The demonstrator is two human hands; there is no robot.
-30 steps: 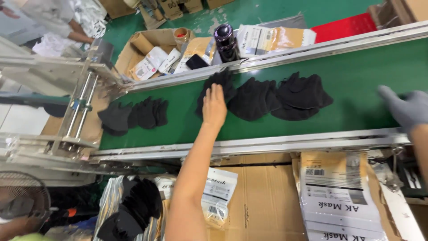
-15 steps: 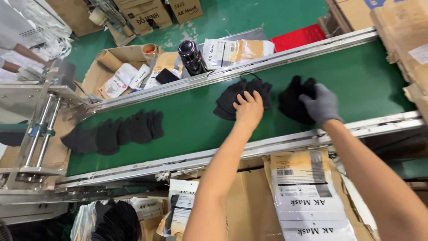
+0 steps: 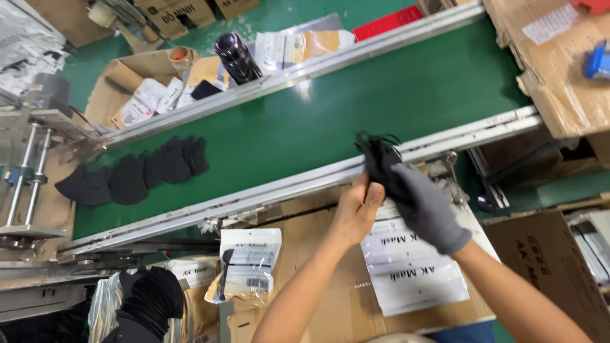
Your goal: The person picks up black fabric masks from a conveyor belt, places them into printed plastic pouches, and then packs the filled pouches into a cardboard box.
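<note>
Your gloved right hand (image 3: 427,206) gripped a bunch of black masks (image 3: 379,160) at the near rail of the green conveyor belt (image 3: 356,101), and your bare left hand (image 3: 357,211) pinched the bunch's lower edge just beside it. A clear printed bag (image 3: 413,270) lay below both hands. More black masks (image 3: 133,176) sat on the belt, far to your left.

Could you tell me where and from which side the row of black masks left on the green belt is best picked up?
Probably from the near rail side. The black masks lie flat and overlapping on the green belt, so pinch the rounded near edges together, sliding fingers under the stack.
</note>
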